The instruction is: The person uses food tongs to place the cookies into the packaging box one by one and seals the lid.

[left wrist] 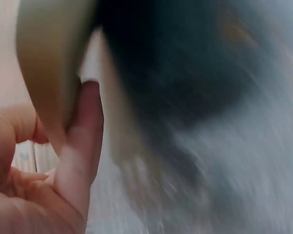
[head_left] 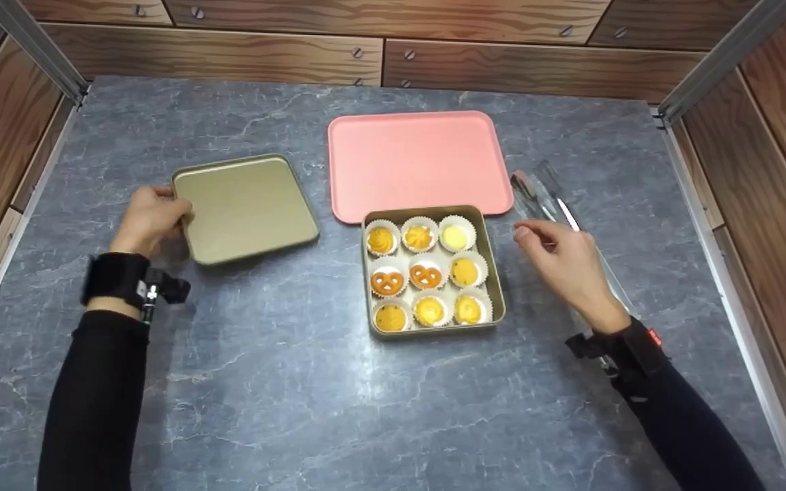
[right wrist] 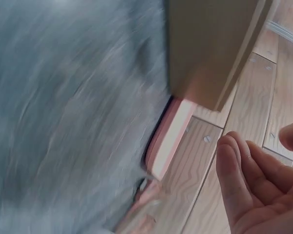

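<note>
My left hand (head_left: 151, 217) pinches the left edge of an olive-gold tin lid (head_left: 250, 208), thumb on top. In the left wrist view the lid (left wrist: 51, 63) stands between the thumb and fingers. To its right sits a matching square tin (head_left: 435, 332) with several cookies in white paper cups, among them pretzel-shaped cookies (head_left: 426, 275) and yellow piped ones (head_left: 429, 311). My right hand (head_left: 567, 266) hovers right of the tin, fingers loosely bent and holding nothing. Beneath and beyond it lie shiny tongs (head_left: 536, 196), partly hidden by the hand.
A pink tray (head_left: 417, 164) lies behind the tin, whose back edge adjoins it. The grey marbled tabletop (head_left: 284, 402) is bounded by wood-patterned panels (head_left: 284, 54) at the back and sides.
</note>
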The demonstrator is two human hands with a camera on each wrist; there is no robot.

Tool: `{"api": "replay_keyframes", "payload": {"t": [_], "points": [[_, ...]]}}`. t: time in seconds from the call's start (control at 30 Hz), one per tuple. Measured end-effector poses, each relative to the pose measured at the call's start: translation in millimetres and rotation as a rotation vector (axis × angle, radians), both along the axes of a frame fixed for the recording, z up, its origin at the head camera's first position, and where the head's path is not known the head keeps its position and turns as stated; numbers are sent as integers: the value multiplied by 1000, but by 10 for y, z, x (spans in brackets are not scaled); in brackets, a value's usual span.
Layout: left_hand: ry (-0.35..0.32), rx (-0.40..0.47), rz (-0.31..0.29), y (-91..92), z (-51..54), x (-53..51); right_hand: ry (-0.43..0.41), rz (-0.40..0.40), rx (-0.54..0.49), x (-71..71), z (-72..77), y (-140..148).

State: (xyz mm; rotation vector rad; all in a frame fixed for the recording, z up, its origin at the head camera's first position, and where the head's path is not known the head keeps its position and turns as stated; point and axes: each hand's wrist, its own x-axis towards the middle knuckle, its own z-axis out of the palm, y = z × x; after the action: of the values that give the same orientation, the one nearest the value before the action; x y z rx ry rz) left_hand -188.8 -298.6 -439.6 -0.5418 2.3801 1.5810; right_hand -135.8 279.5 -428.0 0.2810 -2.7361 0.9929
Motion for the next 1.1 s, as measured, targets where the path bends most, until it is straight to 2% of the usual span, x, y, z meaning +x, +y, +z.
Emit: {"api": "replay_keyframes", "payload": {"t": [0.07,0.17,0.27,0.37,0.43,0.5,0.63,0.8,0.93,1.1], "points": [[3,202,50,19,82,1,-52,0,-60,4,35,-18],[32,383,96,110,195,8,-126,31,-180,-5,85,-54],[115,471,125,299,287,27,-206,77,-318,-18,134,-118],[240,478,119,583,379,53,-283,118,-446,-36,180,-209],[322,450,92,804,454,84,-343,143,-504,-54,204,-281],[409,388,45,1019,516,115,-390,158,-538,-76,223,-367],[579,236,-39,1387,580,181,-438,152,-529,-111,260,-527],[799,73,-134,1694,540,276,-464,129,-586,-131,299,-631],[997,-27,-264,1844,472,354,-531,120,-718,-155,330,-633],[1276,-104,-438,1976,379,431,-629,95,-929,-201,353,-568]]}}
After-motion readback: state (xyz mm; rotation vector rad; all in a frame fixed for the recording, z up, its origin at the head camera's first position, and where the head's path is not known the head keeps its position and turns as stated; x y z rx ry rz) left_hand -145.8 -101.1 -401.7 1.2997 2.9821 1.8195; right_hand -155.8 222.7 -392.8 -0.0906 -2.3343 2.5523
